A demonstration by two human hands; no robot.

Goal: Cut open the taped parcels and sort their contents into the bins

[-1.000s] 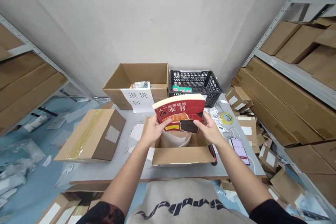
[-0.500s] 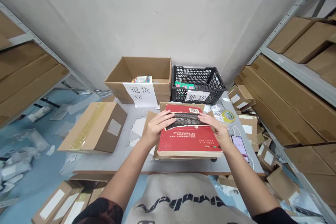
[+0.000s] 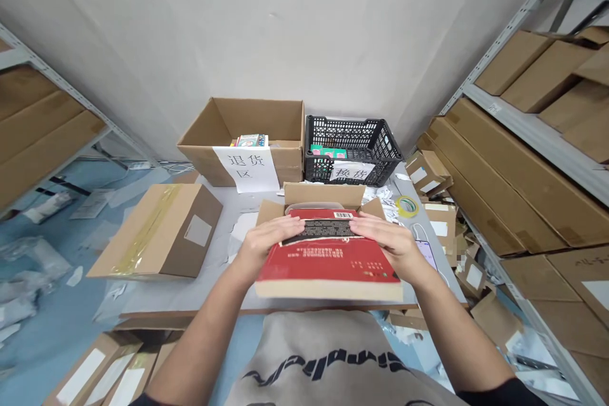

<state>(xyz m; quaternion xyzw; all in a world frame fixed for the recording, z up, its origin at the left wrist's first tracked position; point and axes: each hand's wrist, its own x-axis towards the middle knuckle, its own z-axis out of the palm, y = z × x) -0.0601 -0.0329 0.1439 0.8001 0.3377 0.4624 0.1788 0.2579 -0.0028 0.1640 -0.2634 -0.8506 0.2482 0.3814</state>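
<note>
Our left hand (image 3: 271, 242) and right hand (image 3: 384, 244) lie spread flat on a thick red paperback book (image 3: 328, 273), above an open brown cardboard carton (image 3: 323, 195). Risk: a slipping palm tips the book off the flaps.

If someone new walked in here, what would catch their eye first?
The red paperback book stands out first, lying under the left hand and right hand, atop an open cardboard box. Behind it, a black plastic crate sits beside a larger open carton with a white paper sign taped on.
</note>
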